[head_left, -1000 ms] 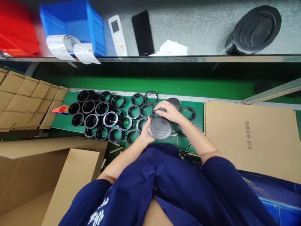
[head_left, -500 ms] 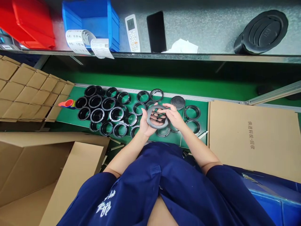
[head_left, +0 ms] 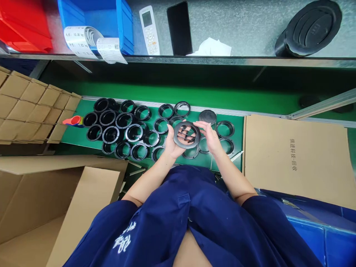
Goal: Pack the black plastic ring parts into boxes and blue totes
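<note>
My left hand [head_left: 171,146] is closed around the left side of a dark round ring [head_left: 197,138] with thin crossbars in its opening. The thumb lies at the ring's left edge, and fingers show through the opening from behind. At the right edge, my right hand [head_left: 210,139] has its fingers stretched out beside the ring; whether they touch it I cannot tell. Below and around my hands lie several black rings, one of them a black ring [head_left: 224,129] to the right. A black round disc [head_left: 207,116] lies just behind my right hand.
On the green table [head_left: 75,135], several black cylindrical rings [head_left: 111,134] cluster left. A cardboard sheet [head_left: 300,159] lies right, an open carton [head_left: 91,193] at lower left. Stacked small boxes [head_left: 36,96] stand far left. The shelf above holds a blue bin [head_left: 125,27], remote [head_left: 150,31] and phone [head_left: 179,29].
My right hand's fingers have drawn back from the ring's face to its right edge. The left hand keeps its hold. The whole view has shifted slightly.
</note>
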A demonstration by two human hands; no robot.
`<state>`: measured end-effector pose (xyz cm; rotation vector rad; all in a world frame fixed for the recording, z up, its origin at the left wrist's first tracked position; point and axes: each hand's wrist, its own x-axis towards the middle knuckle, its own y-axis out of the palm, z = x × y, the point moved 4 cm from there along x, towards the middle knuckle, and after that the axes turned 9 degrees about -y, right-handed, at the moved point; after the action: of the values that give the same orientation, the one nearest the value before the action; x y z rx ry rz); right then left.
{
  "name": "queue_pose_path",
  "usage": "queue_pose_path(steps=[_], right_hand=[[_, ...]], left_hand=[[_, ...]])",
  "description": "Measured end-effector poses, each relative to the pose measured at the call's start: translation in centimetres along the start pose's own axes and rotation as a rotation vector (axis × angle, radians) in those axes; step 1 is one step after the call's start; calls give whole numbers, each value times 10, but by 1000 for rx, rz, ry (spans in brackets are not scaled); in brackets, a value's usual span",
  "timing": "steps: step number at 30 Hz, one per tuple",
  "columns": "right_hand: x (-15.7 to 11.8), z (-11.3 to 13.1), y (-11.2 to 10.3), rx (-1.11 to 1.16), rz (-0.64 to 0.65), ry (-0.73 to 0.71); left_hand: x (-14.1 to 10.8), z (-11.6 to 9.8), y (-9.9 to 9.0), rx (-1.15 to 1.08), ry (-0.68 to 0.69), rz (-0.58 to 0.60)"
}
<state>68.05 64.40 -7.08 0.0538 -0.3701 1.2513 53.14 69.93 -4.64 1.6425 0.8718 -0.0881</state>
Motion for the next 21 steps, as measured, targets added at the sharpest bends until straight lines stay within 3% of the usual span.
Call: queue_pose_path(steps=[5, 8, 11, 14, 17, 18, 21], right_hand=[[-11, 7, 22, -523, 337, -251], [-15, 4, 30, -632, 443, -154], [-14, -5, 23, -615, 486, -84], [-7, -32, -11, -731, 360, 9], [-1, -76, -66, -1003, 74, 299], [-1, -92, -81, -1071, 37, 389], [-3, -132, -104, -1166, 127, 530]], left_hand=[[13, -5, -14, 22, 46, -121], [27, 10, -20, 115, -61, -168], [38, 28, -16, 187, -139, -155], [41, 34, -12, 263, -174, -193], [39, 28, -17, 387, -201, -248], [38, 24, -20, 415, -199, -262], [34, 16, -35, 423, -192, -321]])
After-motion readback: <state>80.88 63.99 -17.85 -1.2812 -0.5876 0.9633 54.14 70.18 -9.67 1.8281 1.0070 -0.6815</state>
